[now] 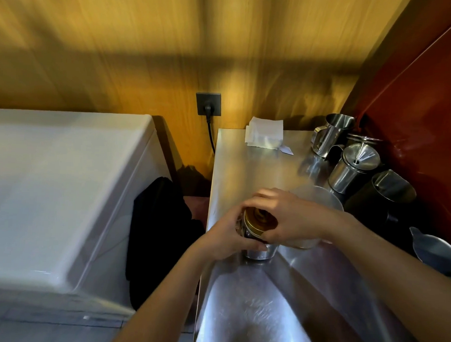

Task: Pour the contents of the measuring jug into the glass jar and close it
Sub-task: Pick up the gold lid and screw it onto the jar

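Note:
The glass jar (pixel 259 251) stands on the steel counter (pixel 245 171), dark contents inside. My left hand (pixel 228 235) wraps around its left side. A gold metal lid (pixel 255 222) sits on the jar's mouth, and my right hand (pixel 287 217) grips it from above and the right. The clear plastic measuring jug (pixel 317 200) stands upright just right of the jar, partly hidden behind my right hand; it looks empty.
Several steel pitchers (pixel 354 163) and a black jug (pixel 383 196) crowd the counter's right edge by a red wall. Folded white paper (pixel 265 132) lies at the back. A white appliance (pixel 63 189) and dark cloth (pixel 159 232) are left of the counter.

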Demonstrator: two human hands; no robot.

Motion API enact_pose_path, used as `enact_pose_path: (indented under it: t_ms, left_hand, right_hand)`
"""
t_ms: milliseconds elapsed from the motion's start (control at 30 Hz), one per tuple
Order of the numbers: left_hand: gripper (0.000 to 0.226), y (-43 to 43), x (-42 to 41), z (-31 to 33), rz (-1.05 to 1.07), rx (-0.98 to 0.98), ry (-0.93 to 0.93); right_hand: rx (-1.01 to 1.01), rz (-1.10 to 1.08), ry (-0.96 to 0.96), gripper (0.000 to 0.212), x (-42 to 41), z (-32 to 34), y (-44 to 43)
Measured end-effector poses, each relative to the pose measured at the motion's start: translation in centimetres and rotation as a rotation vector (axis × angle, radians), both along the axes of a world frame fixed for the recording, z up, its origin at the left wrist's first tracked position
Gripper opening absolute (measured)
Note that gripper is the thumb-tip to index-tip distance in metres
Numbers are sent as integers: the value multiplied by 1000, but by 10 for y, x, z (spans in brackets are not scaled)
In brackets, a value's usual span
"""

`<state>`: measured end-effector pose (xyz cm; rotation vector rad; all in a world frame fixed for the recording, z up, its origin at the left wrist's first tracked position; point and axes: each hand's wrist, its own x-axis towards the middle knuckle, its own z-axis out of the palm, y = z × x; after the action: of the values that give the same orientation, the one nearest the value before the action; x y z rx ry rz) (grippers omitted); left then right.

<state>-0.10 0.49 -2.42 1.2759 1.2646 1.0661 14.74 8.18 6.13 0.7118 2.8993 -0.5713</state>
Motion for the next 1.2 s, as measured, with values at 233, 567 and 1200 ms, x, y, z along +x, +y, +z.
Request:
enact_pose_path:
  t_ms: [233,567,1200]
  left_hand:
    - [74,-11,30,-18,230,42,35]
    - [73,-4,20,-14,177,47,128]
    - [68,-8,11,-4,56,18,90]
  right_hand:
    - [596,-340,-14,77,-17,-19,-24]
    - [2,43,-146,67,6,16,1]
    - [517,160,-41,70,9,-2,1]
